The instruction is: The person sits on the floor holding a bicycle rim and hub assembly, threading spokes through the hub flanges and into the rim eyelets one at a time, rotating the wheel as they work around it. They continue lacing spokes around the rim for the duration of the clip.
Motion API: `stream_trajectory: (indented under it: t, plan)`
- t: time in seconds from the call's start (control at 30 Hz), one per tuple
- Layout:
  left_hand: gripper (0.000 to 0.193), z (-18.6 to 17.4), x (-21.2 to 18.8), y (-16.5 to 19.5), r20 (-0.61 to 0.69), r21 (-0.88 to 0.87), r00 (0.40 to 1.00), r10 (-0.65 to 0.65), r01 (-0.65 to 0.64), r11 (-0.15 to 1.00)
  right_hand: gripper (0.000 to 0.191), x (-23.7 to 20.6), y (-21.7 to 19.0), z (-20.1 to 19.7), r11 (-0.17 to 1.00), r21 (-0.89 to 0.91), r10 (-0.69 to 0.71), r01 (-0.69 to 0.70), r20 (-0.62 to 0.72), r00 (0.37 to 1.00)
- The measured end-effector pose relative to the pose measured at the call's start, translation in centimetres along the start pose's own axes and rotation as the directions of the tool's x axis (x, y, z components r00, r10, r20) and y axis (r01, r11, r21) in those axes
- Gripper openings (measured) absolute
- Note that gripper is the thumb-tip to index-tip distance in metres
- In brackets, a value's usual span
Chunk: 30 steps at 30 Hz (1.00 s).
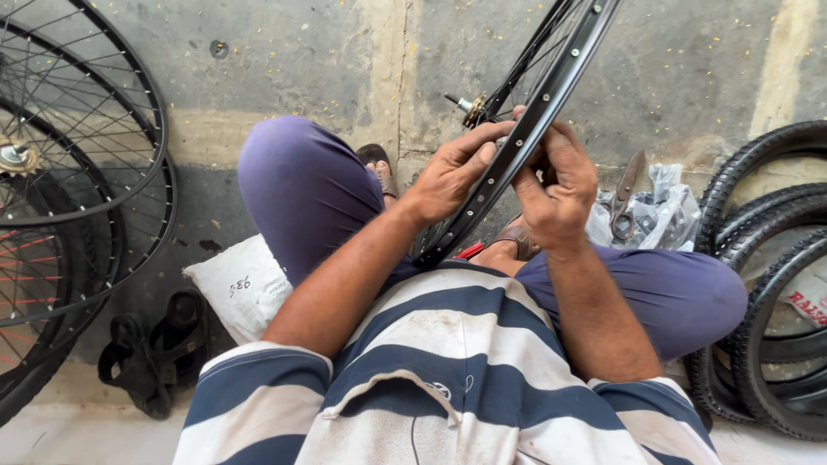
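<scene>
Rim [551,90] stands on edge between my knees, tilted up and away from me, lower end down at my lap, hub [472,109] and spokes [525,65] just past my fingers. Left hand [452,172] is wrapped on the near side of the rim, thumb laid along the outer wall, fingers curled behind it, so it's closed on the rim and taking the weight. Right hand [558,185] is cupped on the other side, fingers bent in toward the inner face by the spoke holes; can't tell if it pinches anything small there. My call on doing this well: keep the left grip steady so the rim doesn't roll, work one hole at a time, keep the wrists low and braced on the thighs. Both forearms run forward from my shirt [448,370], elbows tucked. Pliers [624,202] lie on a plastic bag [668,215] just right of my knee, tyres [767,258] beyond, spare wheels [77,172] on the left.
</scene>
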<state>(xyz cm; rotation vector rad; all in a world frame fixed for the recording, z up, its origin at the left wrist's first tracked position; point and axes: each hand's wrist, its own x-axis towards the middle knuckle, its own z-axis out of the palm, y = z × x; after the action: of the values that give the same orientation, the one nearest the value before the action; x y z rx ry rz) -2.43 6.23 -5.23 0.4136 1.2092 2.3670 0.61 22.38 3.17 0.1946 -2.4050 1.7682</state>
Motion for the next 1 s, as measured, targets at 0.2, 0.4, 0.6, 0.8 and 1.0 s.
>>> stream_trajectory:
  t: [0.2,0.4,0.6,0.8,1.0]
  plan:
    - [0.046,-0.6,2.1,-1.2,-0.006,-0.106,0.98,-0.199,0.197,0.975,0.051,2.2,-1.1,-1.8,0.999,0.027,-0.049,0.043,0.26,0.964]
    - [0.043,-1.4,1.6,-0.4,0.05,-0.09,0.994,-0.098,0.102,0.991,0.035,3.6,-1.2,-0.8,0.894,-0.359,-0.249,0.267,0.098,0.964]
    - [0.043,-0.7,0.8,0.7,0.085,0.011,0.992,-0.098,0.098,0.995,0.041,2.2,-1.5,-0.7,0.983,-0.182,0.043,-0.035,0.039,0.998]
    - [0.042,0.1,2.0,-0.7,-0.006,0.016,0.994,-0.105,0.105,0.994,0.036,2.5,0.5,-1.6,0.962,-0.143,-0.221,0.232,0.09,0.971]
    - [0.043,0.2,0.7,-0.1,0.029,-0.034,0.999,-0.044,0.045,0.998,0.034,1.1,1.5,0.4,0.951,-0.293,-0.15,0.096,-0.168,0.974]
